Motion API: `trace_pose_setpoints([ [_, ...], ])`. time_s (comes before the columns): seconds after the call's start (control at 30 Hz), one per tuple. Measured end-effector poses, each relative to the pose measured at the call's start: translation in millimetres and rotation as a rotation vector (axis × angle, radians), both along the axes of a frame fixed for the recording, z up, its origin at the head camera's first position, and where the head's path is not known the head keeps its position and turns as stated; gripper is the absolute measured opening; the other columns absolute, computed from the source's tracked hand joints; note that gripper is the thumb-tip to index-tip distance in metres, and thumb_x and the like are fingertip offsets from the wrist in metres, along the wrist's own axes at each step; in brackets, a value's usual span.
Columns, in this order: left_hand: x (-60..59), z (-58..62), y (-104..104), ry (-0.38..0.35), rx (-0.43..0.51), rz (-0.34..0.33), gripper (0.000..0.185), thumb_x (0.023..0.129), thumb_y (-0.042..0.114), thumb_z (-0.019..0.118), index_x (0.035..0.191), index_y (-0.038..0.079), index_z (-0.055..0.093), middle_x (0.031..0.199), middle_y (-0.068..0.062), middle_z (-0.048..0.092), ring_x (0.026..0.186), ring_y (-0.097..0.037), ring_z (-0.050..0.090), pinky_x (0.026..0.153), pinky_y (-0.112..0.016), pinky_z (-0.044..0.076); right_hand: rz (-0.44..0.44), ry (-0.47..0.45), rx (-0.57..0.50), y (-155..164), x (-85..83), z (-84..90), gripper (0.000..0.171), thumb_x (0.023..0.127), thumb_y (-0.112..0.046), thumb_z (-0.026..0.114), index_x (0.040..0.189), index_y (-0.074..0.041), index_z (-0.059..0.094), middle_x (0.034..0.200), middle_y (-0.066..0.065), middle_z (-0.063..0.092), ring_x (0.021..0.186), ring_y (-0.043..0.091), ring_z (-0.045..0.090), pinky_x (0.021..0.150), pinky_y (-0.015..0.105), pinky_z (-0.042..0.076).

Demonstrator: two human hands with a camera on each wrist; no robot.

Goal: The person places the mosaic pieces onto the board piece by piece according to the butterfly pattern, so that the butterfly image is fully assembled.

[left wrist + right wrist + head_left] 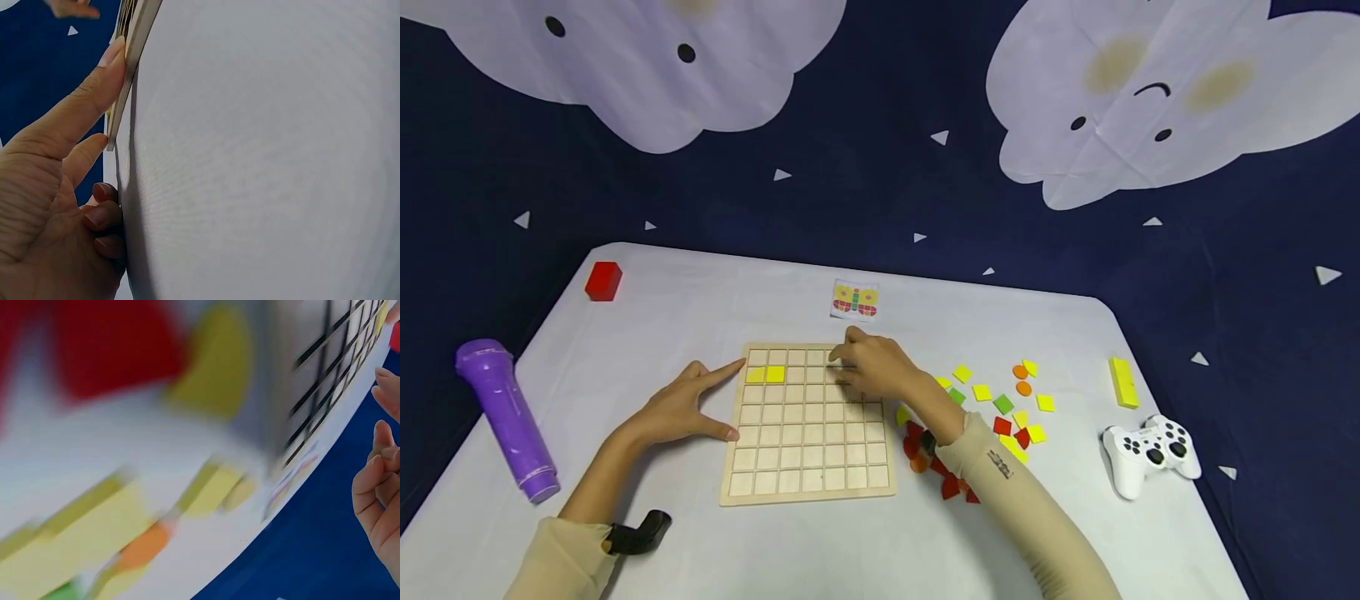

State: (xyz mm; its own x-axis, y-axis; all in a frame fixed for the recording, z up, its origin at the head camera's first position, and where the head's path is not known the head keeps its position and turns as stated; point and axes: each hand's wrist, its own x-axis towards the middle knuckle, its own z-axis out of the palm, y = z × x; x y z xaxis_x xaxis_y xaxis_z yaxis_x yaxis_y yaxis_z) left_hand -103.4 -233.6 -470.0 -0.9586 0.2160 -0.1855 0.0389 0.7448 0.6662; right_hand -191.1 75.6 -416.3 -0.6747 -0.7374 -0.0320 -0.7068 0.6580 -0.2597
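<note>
A wooden grid board (808, 500) lies on the table, with two yellow square tiles (775, 374) side by side in its second row at the left. My left hand (677, 408) rests at the board's left edge. Its thumb (94, 94) and index finger are stretched out and touch the frame, while the other fingers are bent beneath. Over the upper right of the board is my right hand (880, 367). In the right wrist view its fingers (369, 487) are bent with tips close together; whether a tile is between them is hidden.
Loose yellow, green, red and orange pieces (1003, 404) lie scattered right of the board, partly under the right forearm. A butterfly pattern card (855, 300) lies behind it. A purple microphone (508, 417), red block (603, 282), yellow block (1123, 382) and white game controller (1150, 454) stand around.
</note>
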Motion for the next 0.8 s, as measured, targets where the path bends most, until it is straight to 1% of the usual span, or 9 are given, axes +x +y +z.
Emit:
trace_pose_setpoints([
  [0.1, 0.1, 0.6, -0.1, -0.001, 0.001, 0.004, 0.118, 0.054, 0.051, 0.092, 0.153, 0.016, 0.038, 0.091, -0.009, 0.036, 0.077, -0.020, 0.033, 0.063, -0.032, 0.030, -0.028, 0.013, -0.023, 22.8, -3.7, -1.2, 0.023, 0.092, -0.015, 0.070, 0.114, -0.014, 0.075, 0.094, 0.002, 0.055, 0.070, 0.011, 0.052, 0.063, 0.027, 0.045],
  [0.2, 0.2, 0.9, 0.1, -0.005, 0.005, 0.006, 0.118, 0.055, 0.050, 0.092, 0.154, 0.016, 0.037, 0.091, -0.009, 0.036, 0.077, -0.020, 0.033, 0.063, -0.032, 0.030, -0.064, 0.024, -0.032, 43.8, -7.2, -1.7, 0.023, 0.091, -0.008, 0.067, 0.110, -0.013, 0.076, 0.092, 0.003, 0.055, 0.069, 0.012, 0.050, 0.062, 0.028, 0.044],
  [0.37, -0.2, 0.9, 0.1, -0.003, 0.006, 0.004, 0.118, 0.055, 0.050, 0.092, 0.154, 0.016, 0.037, 0.091, -0.009, 0.035, 0.076, -0.020, 0.033, 0.063, -0.032, 0.030, -0.130, 0.028, -0.013, 70.2, -12.2, -3.4, 0.026, 0.089, -0.003, 0.063, 0.109, -0.013, 0.077, 0.091, 0.003, 0.054, 0.070, 0.013, 0.048, 0.062, 0.028, 0.042],
  [0.47, -0.1, 1.4, 0.0, -0.003, 0.011, 0.006, 0.118, 0.055, 0.050, 0.092, 0.153, 0.016, 0.038, 0.091, -0.009, 0.035, 0.076, -0.020, 0.033, 0.063, -0.032, 0.030, -0.146, 0.017, 0.008, 79.5, -14.9, -5.4, 0.029, 0.088, -0.001, 0.063, 0.110, -0.014, 0.077, 0.091, 0.004, 0.054, 0.070, 0.014, 0.047, 0.061, 0.027, 0.041],
  [0.67, 0.6, 0.9, 0.4, -0.007, 0.012, 0.007, 0.117, 0.055, 0.050, 0.092, 0.153, 0.016, 0.038, 0.090, -0.008, 0.035, 0.077, -0.020, 0.032, 0.063, -0.032, 0.030, -0.142, -0.017, 0.053, 87.4, -18.5, -11.7, 0.038, 0.084, 0.001, 0.064, 0.114, -0.019, 0.077, 0.093, 0.003, 0.054, 0.072, 0.014, 0.048, 0.061, 0.026, 0.041],
  [0.8, 0.5, 0.9, 0.5, -0.010, 0.009, 0.008, 0.118, 0.055, 0.050, 0.092, 0.154, 0.016, 0.037, 0.090, -0.008, 0.034, 0.077, -0.020, 0.032, 0.063, -0.032, 0.030, -0.150, -0.001, 0.064, 90.4, -19.3, -14.7, 0.030, 0.087, -0.007, 0.070, 0.113, -0.019, 0.077, 0.095, 0.003, 0.054, 0.074, 0.014, 0.049, 0.064, 0.027, 0.044],
])
